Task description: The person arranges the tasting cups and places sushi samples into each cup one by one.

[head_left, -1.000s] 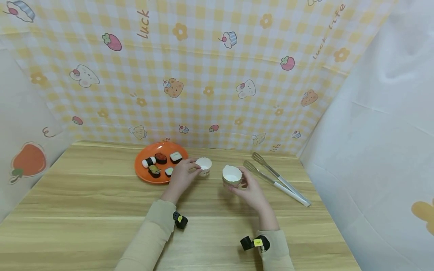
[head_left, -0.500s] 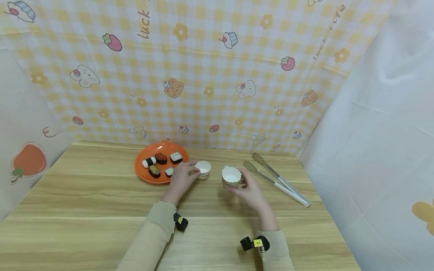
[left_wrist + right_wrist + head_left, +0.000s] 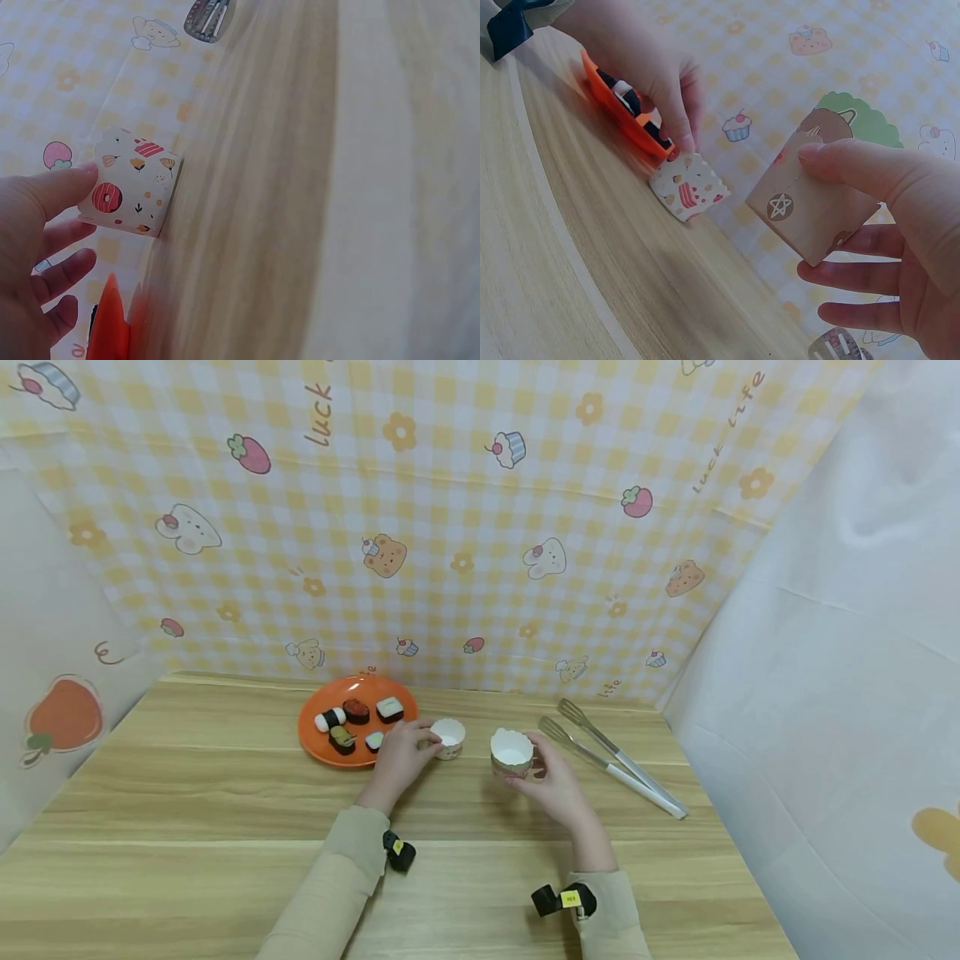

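Observation:
My left hand (image 3: 402,758) pinches the rim of a small white paper baking cup (image 3: 447,740). In the left wrist view this cup (image 3: 133,184), printed with doughnuts and flowers, has its base right at the table surface, with the thumb against its side. My right hand (image 3: 555,781) grips a second paper baking cup (image 3: 512,755) between thumb and fingers, held above the table. The right wrist view shows that cup (image 3: 802,199) as brown with a star mark and a green scalloped part along its rim. White interiors show in both cups from above.
An orange plate (image 3: 318,750) with several sushi pieces (image 3: 357,710) lies left of the cups, partly behind my left hand. Metal tongs (image 3: 611,760) with slotted ends lie open to the right of my right hand. A checked cloth (image 3: 465,527) hangs behind the wooden table (image 3: 225,843).
My left hand has brought the white baking cup down slightly and a little toward me. My right hand and its cup have barely moved.

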Tool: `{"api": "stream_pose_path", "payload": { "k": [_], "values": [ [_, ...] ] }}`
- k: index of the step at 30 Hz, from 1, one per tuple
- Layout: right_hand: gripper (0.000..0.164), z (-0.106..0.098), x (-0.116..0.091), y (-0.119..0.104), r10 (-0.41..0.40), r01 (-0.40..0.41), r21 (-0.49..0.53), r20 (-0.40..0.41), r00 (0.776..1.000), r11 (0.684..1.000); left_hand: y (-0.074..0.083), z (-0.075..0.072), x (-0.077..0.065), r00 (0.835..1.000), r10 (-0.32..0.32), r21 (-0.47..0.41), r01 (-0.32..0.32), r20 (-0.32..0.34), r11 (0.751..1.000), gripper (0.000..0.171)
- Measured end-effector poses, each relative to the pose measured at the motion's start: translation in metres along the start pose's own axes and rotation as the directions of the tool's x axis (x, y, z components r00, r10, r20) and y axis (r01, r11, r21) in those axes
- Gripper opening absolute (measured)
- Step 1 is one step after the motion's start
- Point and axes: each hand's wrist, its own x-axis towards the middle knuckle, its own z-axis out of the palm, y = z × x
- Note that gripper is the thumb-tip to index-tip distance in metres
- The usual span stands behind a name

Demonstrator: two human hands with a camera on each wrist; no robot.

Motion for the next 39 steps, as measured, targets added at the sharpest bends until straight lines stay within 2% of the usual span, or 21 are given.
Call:
{"api": "stream_pose_path", "payload": {
  "k": [5,13,20,31,39],
  "values": [
    [0.063,0.001,0.001,0.003,0.005,-0.005,-0.004,-0.001,1.000,1.000,0.000,0.000,0.000,1.000,-0.026,0.005,0.026,0.016,1.000,0.010],
    [0.069,0.009,0.009,0.042,0.027,-0.026,0.021,-0.024,0.999,0.999,0.001,-0.001,0.001,0.999,-0.038,0.013,0.038,0.030,0.999,0.012],
    [0.067,0.009,0.009,0.044,-0.005,0.005,-0.001,-0.032,0.999,1.000,0.002,-0.004,0.002,0.996,-0.067,0.024,0.066,0.054,0.998,0.019],
    [0.067,0.008,0.009,0.045,0.001,-0.001,-0.001,-0.029,1.000,1.000,0.011,-0.009,0.003,0.999,-0.039,0.050,0.037,0.037,0.998,0.025],
    [0.068,0.007,0.009,0.044,0.004,-0.004,0.005,-0.031,1.000,1.000,0.020,-0.012,0.004,0.999,-0.016,0.020,0.016,0.039,1.000,0.026]
  ]
}}
